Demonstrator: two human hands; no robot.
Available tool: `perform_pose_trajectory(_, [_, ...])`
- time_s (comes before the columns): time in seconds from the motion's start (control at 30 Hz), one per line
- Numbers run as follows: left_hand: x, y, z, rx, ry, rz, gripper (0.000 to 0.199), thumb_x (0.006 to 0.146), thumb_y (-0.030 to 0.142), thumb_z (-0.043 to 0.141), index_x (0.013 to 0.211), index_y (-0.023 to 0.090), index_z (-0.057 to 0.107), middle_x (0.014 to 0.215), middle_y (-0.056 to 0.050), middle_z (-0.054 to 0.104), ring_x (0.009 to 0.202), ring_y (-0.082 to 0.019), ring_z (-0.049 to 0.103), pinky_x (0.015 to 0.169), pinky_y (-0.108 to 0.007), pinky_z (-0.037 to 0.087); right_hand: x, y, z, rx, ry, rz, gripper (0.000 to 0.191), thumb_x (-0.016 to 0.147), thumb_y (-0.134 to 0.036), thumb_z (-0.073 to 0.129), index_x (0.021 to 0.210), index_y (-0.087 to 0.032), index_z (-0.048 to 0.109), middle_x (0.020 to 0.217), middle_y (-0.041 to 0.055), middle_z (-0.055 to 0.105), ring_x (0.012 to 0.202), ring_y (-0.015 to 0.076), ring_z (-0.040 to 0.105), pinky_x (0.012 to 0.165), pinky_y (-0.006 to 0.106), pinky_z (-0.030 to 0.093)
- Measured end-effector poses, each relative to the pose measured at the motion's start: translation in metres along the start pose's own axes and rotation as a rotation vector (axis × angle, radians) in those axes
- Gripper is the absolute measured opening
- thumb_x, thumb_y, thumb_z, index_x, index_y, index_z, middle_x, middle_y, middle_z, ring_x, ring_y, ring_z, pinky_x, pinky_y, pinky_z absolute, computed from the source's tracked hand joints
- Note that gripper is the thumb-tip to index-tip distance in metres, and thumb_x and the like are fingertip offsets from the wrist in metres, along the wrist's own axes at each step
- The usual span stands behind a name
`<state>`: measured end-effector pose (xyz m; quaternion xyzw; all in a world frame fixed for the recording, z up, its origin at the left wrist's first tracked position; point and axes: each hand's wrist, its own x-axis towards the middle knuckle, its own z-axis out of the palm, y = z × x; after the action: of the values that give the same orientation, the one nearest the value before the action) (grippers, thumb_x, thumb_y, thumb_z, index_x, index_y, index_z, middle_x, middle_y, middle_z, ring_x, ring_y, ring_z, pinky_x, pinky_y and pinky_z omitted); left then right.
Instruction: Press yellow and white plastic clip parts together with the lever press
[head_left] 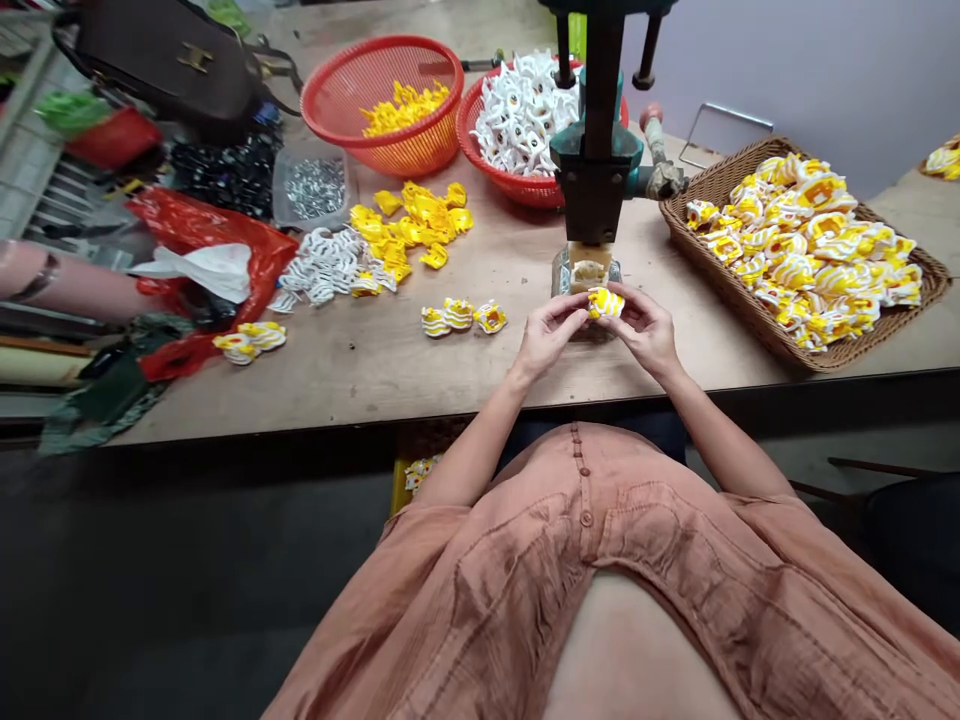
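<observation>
Between my two hands is a small yellow-and-white striped plastic piece [606, 303], held just in front of a bench press [592, 185]. My left hand [551, 335] pinches its left side with thumb and fingers. On the other side, my right hand [643, 328] grips it by the fingertips. The press's block and base [590, 272] stand right behind the piece, partly covered by my hands. To the left of my left hand, three similar striped pieces [457, 316] lie in a row on the wooden table [360, 370].
A wicker basket [679, 225] full of striped pieces stands right. Behind are red colanders [330, 125] with yellow parts and white parts [517, 115]. Loose yellow parts [420, 225], white striped parts [322, 265] and a tub of metal bits [315, 188] lie left, near a red bag [247, 245].
</observation>
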<state>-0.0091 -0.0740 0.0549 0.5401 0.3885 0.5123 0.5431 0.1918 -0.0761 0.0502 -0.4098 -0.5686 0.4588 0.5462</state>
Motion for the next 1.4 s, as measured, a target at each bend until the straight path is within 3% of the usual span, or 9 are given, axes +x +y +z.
perform_pose_trajectory(0.2, [0.007, -0.011, 0.006, -0.166, 0.14, -0.085, 0.046, 0.084, 0.058, 0.09, 0.113, 0.022, 0.085, 0.109, -0.007, 0.084, 0.086, -0.018, 0.078, 0.084, -0.033, 0.068, 0.0, 0.007, -0.005, -0.248, -0.081, -0.19, 0.057, 0.096, -0.056, 0.076, 0.146, -0.03, 0.071, 0.113, 0.0068, 0.08, 0.096, 0.0244, 0.077, 0.099, 0.046, 0.066])
perform_pose_trajectory(0.37, [0.02, -0.017, 0.009, -0.058, 0.121, 0.073, 0.056, 0.081, 0.049, 0.096, 0.127, 0.023, 0.08, 0.135, -0.01, 0.073, 0.113, -0.023, 0.077, 0.106, -0.039, 0.064, 0.013, 0.014, 0.002, -0.515, 0.165, -0.332, 0.035, 0.105, -0.043, 0.063, 0.134, -0.029, 0.077, 0.1, 0.0074, 0.069, 0.1, 0.0253, 0.068, 0.1, 0.049, 0.061])
perform_pose_trajectory(0.53, [0.015, -0.027, 0.007, 0.143, 0.171, 0.196, 0.054, 0.089, 0.056, 0.087, 0.13, 0.021, 0.079, 0.126, -0.011, 0.072, 0.105, -0.02, 0.077, 0.098, -0.035, 0.066, 0.013, 0.024, 0.022, -0.342, 0.283, -0.224, 0.03, 0.103, -0.044, 0.064, 0.125, -0.026, 0.074, 0.101, 0.0054, 0.064, 0.095, 0.0211, 0.064, 0.096, 0.041, 0.06])
perform_pose_trajectory(0.63, [0.016, -0.036, 0.004, 0.31, 0.222, 0.266, 0.056, 0.093, 0.06, 0.081, 0.132, 0.021, 0.078, 0.122, -0.01, 0.071, 0.098, -0.019, 0.075, 0.093, -0.033, 0.065, 0.019, 0.028, 0.023, -0.397, 0.285, -0.198, 0.023, 0.1, -0.044, 0.068, 0.111, -0.026, 0.077, 0.095, 0.0052, 0.065, 0.096, 0.0235, 0.063, 0.101, 0.044, 0.057])
perform_pose_trajectory(0.73, [0.029, -0.043, 0.001, 0.453, 0.305, 0.314, 0.049, 0.099, 0.058, 0.073, 0.13, 0.021, 0.078, 0.119, -0.01, 0.072, 0.098, -0.019, 0.074, 0.092, -0.033, 0.063, 0.033, 0.034, 0.022, -0.465, 0.316, -0.168, 0.022, 0.098, -0.044, 0.071, 0.106, -0.027, 0.08, 0.103, 0.0081, 0.068, 0.109, 0.0275, 0.062, 0.111, 0.05, 0.054])
perform_pose_trajectory(0.87, [0.05, -0.044, -0.001, 0.536, 0.374, 0.372, 0.033, 0.105, 0.045, 0.064, 0.121, 0.02, 0.08, 0.116, -0.01, 0.075, 0.107, -0.021, 0.073, 0.097, -0.034, 0.061, 0.049, 0.045, 0.025, -0.457, 0.345, -0.126, 0.022, 0.095, -0.046, 0.074, 0.101, -0.026, 0.082, 0.111, 0.0094, 0.07, 0.114, 0.0268, 0.063, 0.11, 0.047, 0.056])
perform_pose_trajectory(1.07, [0.053, -0.038, -0.003, 0.582, 0.324, 0.368, 0.023, 0.101, 0.034, 0.069, 0.119, 0.02, 0.077, 0.114, -0.01, 0.077, 0.108, -0.023, 0.071, 0.099, -0.037, 0.059, 0.054, 0.048, 0.021, -0.445, 0.329, -0.175, 0.021, 0.097, -0.037, 0.066, 0.106, -0.026, 0.081, 0.112, 0.0093, 0.072, 0.113, 0.0262, 0.063, 0.11, 0.048, 0.055])
perform_pose_trajectory(1.3, [0.062, -0.034, -0.014, 0.615, 0.241, 0.312, 0.02, 0.101, 0.037, 0.068, 0.11, 0.022, 0.079, 0.116, -0.011, 0.075, 0.116, -0.027, 0.069, 0.108, -0.043, 0.056, 0.06, 0.048, 0.014, -0.558, 0.271, -0.224, 0.021, 0.099, -0.032, 0.061, 0.107, -0.026, 0.08, 0.113, 0.0107, 0.068, 0.115, 0.0288, 0.061, 0.109, 0.051, 0.053])
perform_pose_trajectory(1.4, [0.062, -0.036, -0.014, 0.593, 0.219, 0.34, 0.027, 0.098, 0.039, 0.072, 0.117, 0.021, 0.078, 0.128, -0.012, 0.07, 0.125, -0.028, 0.068, 0.112, -0.043, 0.055, 0.058, 0.05, 0.012, -0.623, 0.212, -0.256, 0.02, 0.102, -0.036, 0.061, 0.105, -0.027, 0.079, 0.112, 0.0103, 0.065, 0.113, 0.029, 0.061, 0.108, 0.053, 0.053])
